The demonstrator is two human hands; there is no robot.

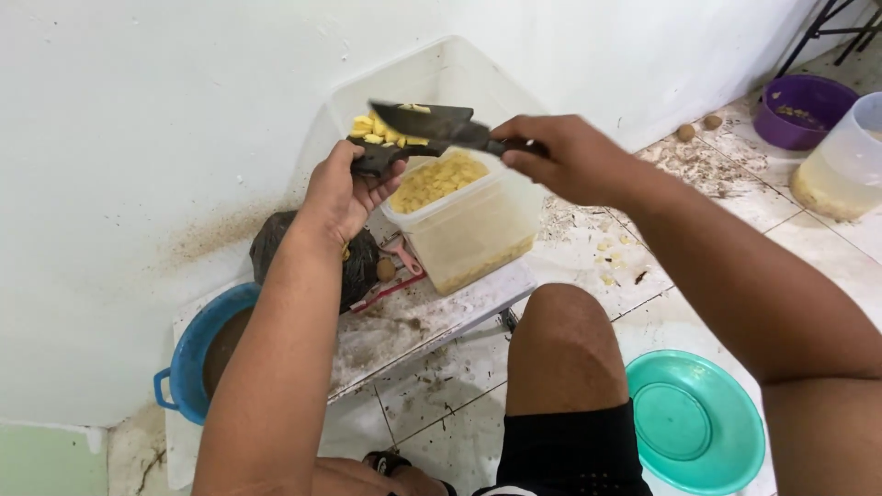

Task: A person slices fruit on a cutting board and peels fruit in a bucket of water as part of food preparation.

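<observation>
My left hand (342,195) holds a small dark board (378,152) tilted over a clear plastic tub (478,234); several yellow cut pieces (378,129) lie on the board. My right hand (562,158) grips the handle of a dark knife (432,119), whose blade lies across the board's top edge. The tub is partly filled with yellow pieces (441,180) and stands on a low white board (432,317).
A blue basin (188,354) sits at the left under the white board, with a black bag (358,266) and red peeler (395,280) near it. A teal bowl (695,422), a purple bowl (801,110) and a clear jug (841,165) stand on the tiled floor. My knee (565,344) is in front.
</observation>
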